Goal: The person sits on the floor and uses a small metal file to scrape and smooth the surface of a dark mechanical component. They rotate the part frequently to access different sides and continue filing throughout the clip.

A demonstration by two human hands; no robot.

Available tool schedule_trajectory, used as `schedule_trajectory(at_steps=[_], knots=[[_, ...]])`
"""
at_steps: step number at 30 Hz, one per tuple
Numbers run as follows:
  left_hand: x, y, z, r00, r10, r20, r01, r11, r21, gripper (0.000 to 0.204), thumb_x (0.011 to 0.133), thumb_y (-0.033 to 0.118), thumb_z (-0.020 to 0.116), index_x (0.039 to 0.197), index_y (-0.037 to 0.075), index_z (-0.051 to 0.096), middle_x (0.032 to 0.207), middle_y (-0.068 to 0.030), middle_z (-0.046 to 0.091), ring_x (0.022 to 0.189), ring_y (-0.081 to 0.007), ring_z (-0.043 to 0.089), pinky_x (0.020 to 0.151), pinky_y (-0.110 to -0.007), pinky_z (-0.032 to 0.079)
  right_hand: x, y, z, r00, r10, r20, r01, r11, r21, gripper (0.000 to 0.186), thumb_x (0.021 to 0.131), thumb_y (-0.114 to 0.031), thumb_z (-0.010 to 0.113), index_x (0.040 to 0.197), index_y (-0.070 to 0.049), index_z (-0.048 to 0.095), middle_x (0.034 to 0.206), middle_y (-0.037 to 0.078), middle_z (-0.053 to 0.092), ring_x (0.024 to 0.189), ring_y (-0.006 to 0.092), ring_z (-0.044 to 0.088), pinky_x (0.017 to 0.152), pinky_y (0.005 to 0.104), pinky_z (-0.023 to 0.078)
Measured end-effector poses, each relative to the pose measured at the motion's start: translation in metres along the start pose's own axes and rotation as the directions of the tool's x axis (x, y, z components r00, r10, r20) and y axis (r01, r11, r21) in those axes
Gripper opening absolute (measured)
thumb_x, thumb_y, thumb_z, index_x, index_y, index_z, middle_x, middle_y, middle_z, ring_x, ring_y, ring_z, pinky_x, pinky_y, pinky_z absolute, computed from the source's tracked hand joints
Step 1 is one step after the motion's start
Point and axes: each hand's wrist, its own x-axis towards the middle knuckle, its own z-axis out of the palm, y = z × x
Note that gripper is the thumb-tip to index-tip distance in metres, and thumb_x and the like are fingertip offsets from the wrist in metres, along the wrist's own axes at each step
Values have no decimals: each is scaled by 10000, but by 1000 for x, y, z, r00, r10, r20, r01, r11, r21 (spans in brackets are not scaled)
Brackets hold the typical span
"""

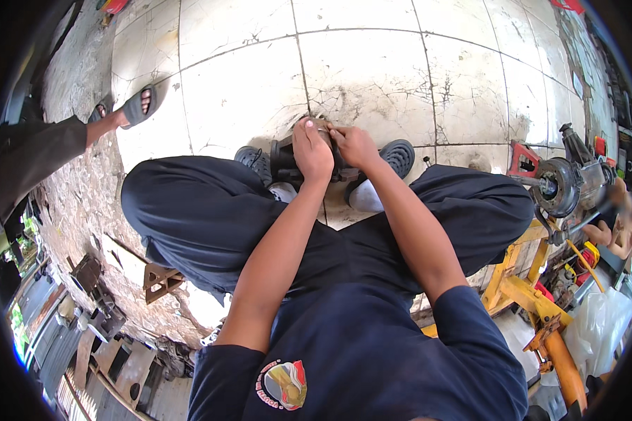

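On the tiled floor (239,91), across the meeting edges of two tiles, a dark metal housing (284,161) sits between two dark shoes (398,158), likely useful braces. The left hand (312,151) lies flattened along its top, fingers together; the right hand (356,146) is curled, fingertips at a brownish rim (321,128) (whether pinching, I cannot tell). Steady left-hand pressure and small, even right-hand movements should suit best.
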Motion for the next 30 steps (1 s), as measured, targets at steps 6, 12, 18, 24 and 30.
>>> schedule_trajectory(at_steps=[6, 12, 18, 24, 30], knots=[[-12, -29, -4, 994, 67, -81, -59, 994, 90, 434, 1114, 320, 429, 1326, -33, 565, 1351, -277, 541, 1311, -439, 457, 1137, -532, 335, -4, -7, -7, 963, -264, 52, 268, 956, -122, 355, 1026, -349, 557, 1253, -168, 762, 983, 271, 726, 920, 479, 699, 852, 543, 556], [-19, -28, 5, 987, 116, -109, -82, 958, 275, 461, 1115, 334, 413, 1341, -37, 567, 1325, -268, 582, 1285, -435, 484, 1133, -531, 329, 9, 1, 6, 988, -153, 3, 153, 988, -4, 371, 1030, -346, 549, 1319, -192, 722, 983, 280, 721, 903, 484, 693, 829, 536, 560], [-18, -28, -3, 992, 69, -106, -42, 969, 245, 514, 1124, 371, 371, 1386, -33, 550, 1389, -275, 559, 1336, -432, 467, 1164, -518, 307, 0, -26, -6, 973, -222, 66, 227, 970, -86, 350, 1029, -369, 543, 1250, -208, 762, 987, 253, 731, 898, 468, 703, 823, 530, 571], [-6, -33, -10, 989, -35, -146, 41, 999, 34, 572, 1122, 405, 336, 1370, -63, 551, 1386, -305, 546, 1329, -464, 461, 1156, -538, 328, 22, -29, -10, 983, -140, 122, 162, 966, -203, 354, 1027, -390, 538, 1251, -247, 771, 1077, 187, 757, 983, 437, 715, 920, 505, 574], [15, -39, -11, 985, -66, -161, 88, 987, 136, 581, 1131, 416, 296, 1271, -52, 613, 1305, -273, 598, 1293, -445, 483, 1132, -530, 339, 4, -33, -15, 988, -113, 102, 130, 975, -179, 363, 1031, -382, 549, 1280, -212, 751, 1085, 238, 732, 998, 465, 694, 914, 507, 562]])
